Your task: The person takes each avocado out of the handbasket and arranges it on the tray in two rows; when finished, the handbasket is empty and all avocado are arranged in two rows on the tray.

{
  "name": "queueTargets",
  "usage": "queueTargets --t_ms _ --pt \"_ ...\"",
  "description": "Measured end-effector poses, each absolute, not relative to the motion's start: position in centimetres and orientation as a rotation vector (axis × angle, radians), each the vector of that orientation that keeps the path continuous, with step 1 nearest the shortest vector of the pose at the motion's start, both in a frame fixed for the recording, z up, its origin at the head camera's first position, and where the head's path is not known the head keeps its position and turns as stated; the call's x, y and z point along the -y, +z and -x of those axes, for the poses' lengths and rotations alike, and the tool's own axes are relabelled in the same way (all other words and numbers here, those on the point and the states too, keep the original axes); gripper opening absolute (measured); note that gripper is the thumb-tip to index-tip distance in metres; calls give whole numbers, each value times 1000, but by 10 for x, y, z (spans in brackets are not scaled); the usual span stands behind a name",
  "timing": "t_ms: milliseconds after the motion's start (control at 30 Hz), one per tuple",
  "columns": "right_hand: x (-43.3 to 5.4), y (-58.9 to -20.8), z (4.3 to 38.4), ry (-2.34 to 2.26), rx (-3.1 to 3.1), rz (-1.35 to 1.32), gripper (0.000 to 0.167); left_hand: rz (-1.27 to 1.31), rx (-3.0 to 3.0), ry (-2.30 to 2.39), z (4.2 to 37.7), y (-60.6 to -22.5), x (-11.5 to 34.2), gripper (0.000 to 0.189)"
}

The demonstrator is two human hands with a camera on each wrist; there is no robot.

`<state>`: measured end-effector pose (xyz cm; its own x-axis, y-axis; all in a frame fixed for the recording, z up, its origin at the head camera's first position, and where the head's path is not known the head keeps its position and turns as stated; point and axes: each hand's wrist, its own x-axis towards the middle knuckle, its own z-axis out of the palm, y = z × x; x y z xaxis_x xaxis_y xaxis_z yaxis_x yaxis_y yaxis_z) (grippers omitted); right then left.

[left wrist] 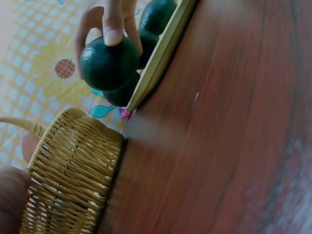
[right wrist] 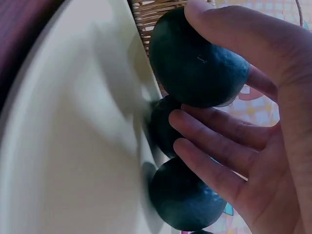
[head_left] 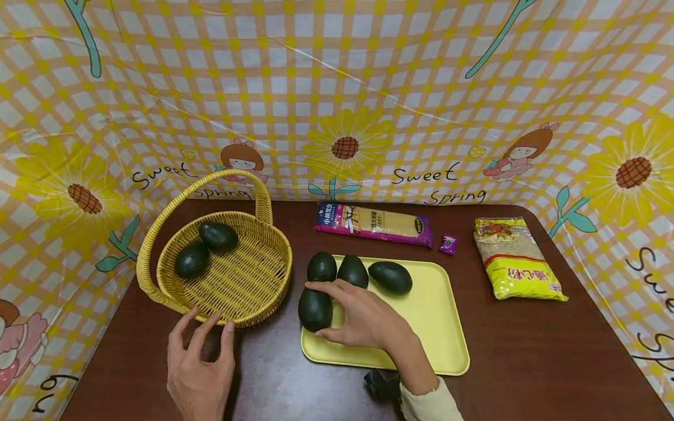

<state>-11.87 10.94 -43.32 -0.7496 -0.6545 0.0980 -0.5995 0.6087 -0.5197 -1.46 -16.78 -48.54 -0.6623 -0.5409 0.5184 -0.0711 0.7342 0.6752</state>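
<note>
My right hand (head_left: pixel 363 313) holds a dark green avocado (head_left: pixel 315 311) between thumb and fingers, over the left edge of a yellow tray (head_left: pixel 439 351). In the right wrist view the held avocado (right wrist: pixel 195 61) is raised off the tray's surface. Three more avocados lie along the tray's far side, one at the left corner (head_left: pixel 322 266), one beside it (head_left: pixel 353 270) and one farther right (head_left: pixel 391 277). At the left, my left hand (head_left: pixel 200 365) has its fingertips at the near rim of a wicker basket (head_left: pixel 286 263). Two avocados (head_left: pixel 218 235) sit inside the basket's left part.
Behind the tray lies a purple noodle packet (head_left: pixel 376 225), with a small purple wrapped piece (head_left: pixel 448 244) next to it. A yellow bag (head_left: pixel 518 258) lies at the right. The basket's tall handle (head_left: pixel 174 204) arches up. A checked cloth (head_left: pixel 337 70) encloses the brown table (head_left: pixel 526 362).
</note>
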Motion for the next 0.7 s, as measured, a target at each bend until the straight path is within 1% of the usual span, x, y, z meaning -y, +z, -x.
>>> queueTargets --t_ms 400,700 --pt "-113 -445 116 -795 -2726 1095 84 -462 2186 -824 14 -485 168 27" --pt "-112 -446 111 -760 -2725 1098 83 -461 2181 -826 15 -485 168 28"
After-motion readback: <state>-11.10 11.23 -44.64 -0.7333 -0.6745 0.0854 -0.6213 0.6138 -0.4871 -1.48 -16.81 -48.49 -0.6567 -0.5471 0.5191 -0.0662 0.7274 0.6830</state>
